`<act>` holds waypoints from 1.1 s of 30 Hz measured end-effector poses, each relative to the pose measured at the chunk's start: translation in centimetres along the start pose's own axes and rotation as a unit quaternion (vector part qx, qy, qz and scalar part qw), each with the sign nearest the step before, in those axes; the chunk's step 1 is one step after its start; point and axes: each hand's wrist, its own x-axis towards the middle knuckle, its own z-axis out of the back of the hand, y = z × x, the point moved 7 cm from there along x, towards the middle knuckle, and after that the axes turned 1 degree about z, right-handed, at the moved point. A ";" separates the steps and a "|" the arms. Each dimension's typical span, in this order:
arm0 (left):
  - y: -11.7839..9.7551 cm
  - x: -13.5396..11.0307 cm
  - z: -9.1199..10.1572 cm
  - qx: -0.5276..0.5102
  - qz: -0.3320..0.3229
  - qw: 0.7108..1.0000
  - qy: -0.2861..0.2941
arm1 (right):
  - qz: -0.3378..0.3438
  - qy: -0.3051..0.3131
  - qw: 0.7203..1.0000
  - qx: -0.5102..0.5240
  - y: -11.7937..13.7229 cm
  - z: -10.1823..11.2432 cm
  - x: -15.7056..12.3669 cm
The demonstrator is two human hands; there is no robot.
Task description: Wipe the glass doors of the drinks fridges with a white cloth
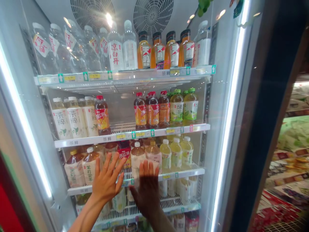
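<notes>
My left hand (107, 180) is raised with its fingers spread, in front of the third shelf of a lit drinks fridge. My right hand (147, 188) is beside it on the right, darker in shade, fingers straight and thumb out. Both palms face the fridge's clear front, where light reflections show; I cannot tell whether they touch it. Neither hand holds anything. Behind the left one are jasmine tea bottles (89, 167) and a red drink pack (125, 154). Pale-labelled bottles (137, 156) are partly hidden by the right one, with yellow-green bottles (176, 153) to its right.
Clear water bottles (115, 51) and black-capped amber bottles (171, 51) line the top shelf. Red-capped tea bottles (153, 109) and green tea bottles (177, 108) stand on the second shelf. A bright light strip (229, 129) runs down the right side. More stocked shelves (287, 154) are at far right.
</notes>
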 end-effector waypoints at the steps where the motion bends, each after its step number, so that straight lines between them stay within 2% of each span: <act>1: 0.0 0.0 0.0 -0.003 0.000 1.000 0.000 | 0.001 0.008 1.000 -0.003 0.1 -0.4 -1.1; 3: 0.0 0.0 0.0 -0.007 0.001 1.000 0.001 | -0.005 0.000 1.000 -0.008 0.1 -0.3 -0.8; 7: -0.1 0.1 0.2 -0.008 0.002 1.000 -0.003 | -0.025 -0.046 0.999 -0.014 -0.7 1.6 5.9; 8: -0.1 0.1 0.2 -0.007 0.002 1.000 -0.004 | -0.029 -0.050 0.998 -0.016 -0.8 1.9 6.7; 10: -0.1 0.1 0.2 -0.005 0.001 1.000 -0.006 | -0.023 -0.039 0.999 -0.014 -0.8 1.8 5.9; 13: -0.2 0.1 0.2 -0.004 -0.002 1.000 -0.007 | -0.019 -0.005 1.000 -0.013 -0.7 0.5 1.0; 15: -0.1 0.0 0.2 -0.006 -0.002 1.000 -0.006 | -0.019 0.003 1.000 -0.016 -0.8 -0.1 -0.6; 16: -0.1 0.0 0.1 -0.007 -0.001 1.000 -0.007 | -0.021 -0.005 1.000 -0.019 -1.0 0.0 -0.2; 20: 0.1 0.0 -0.1 -0.007 0.002 1.000 -0.007 | -0.037 -0.049 0.998 -0.021 -2.0 1.7 5.5; 21: 0.1 -0.1 -0.2 -0.007 0.002 1.000 -0.007 | -0.041 -0.047 0.998 -0.021 -2.2 1.9 6.2; 23: 0.1 -0.1 -0.2 -0.007 0.001 1.000 -0.011 | -0.039 -0.028 0.999 -0.018 -2.3 1.7 5.0; 26: 0.0 -0.1 -0.1 -0.010 0.002 1.000 -0.015 | -0.043 0.006 0.999 -0.022 -2.2 0.7 0.0; 28: 0.0 -0.1 0.0 -0.012 0.002 1.000 -0.015 | -0.049 0.007 0.998 -0.025 -2.5 0.4 -1.4; 30: 0.0 -0.1 0.0 -0.011 0.004 1.000 -0.013 | -0.059 -0.016 0.998 -0.028 -3.2 1.0 0.5; 33: 0.1 0.0 0.1 -0.006 0.005 1.000 -0.012 | -0.065 -0.048 0.996 -0.024 -4.4 2.4 5.2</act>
